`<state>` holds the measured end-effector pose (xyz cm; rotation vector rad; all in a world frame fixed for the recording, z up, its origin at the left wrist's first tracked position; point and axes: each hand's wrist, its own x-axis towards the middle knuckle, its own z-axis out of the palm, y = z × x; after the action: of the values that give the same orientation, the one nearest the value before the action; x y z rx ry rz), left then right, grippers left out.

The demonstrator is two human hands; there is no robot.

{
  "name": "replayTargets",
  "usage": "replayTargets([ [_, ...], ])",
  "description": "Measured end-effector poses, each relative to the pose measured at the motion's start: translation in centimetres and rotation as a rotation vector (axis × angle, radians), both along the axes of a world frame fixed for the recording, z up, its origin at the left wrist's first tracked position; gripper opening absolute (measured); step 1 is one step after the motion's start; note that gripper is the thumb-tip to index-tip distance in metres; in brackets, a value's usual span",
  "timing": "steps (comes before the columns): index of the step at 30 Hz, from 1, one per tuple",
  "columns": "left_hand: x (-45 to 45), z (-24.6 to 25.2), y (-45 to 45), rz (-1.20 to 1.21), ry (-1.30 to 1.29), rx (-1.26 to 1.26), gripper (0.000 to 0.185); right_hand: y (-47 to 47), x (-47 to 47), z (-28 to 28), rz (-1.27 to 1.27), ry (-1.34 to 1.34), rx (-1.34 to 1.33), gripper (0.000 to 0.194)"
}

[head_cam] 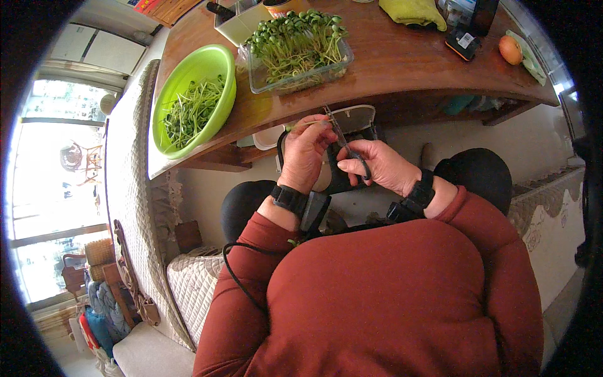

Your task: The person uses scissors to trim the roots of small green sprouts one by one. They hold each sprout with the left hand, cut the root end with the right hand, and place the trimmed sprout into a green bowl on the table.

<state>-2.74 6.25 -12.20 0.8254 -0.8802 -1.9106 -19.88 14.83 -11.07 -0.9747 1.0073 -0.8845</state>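
Note:
My left hand [307,146] pinches a thin pale sprout stem [301,124] between thumb and fingers, just off the table's front edge. In my right hand [377,162] is a pair of scissors [340,132] with dark handles, its blades pointing up beside the left fingertips. Beyond the hands, a clear plastic tray [301,81] on the table holds dense upright sprouts [301,42] with dark green heads. To its left, a bright green plastic basin [227,101] contains a heap of loose sprouts [193,110].
The wooden table [400,61] curves across the front. On it are a yellow-green cloth [412,13], a black and orange device [463,43], an orange round fruit [511,50] and a pale box [242,26]. A bin [355,118] stands below the table edge, beyond my hands.

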Motion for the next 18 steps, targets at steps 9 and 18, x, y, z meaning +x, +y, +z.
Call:
replayTargets([
  [9, 0.00, -0.09, -0.16, 0.026, -0.105, 0.009, 0.017, 0.01, 0.06, 0.22, -0.011, 0.063, -0.026, 0.024],
  [18, -0.18, 0.62, 0.16, -0.002, -0.203, -0.002, 0.018, 0.00, 0.01, 0.30, -0.050, 0.112, -0.011, 0.029],
])
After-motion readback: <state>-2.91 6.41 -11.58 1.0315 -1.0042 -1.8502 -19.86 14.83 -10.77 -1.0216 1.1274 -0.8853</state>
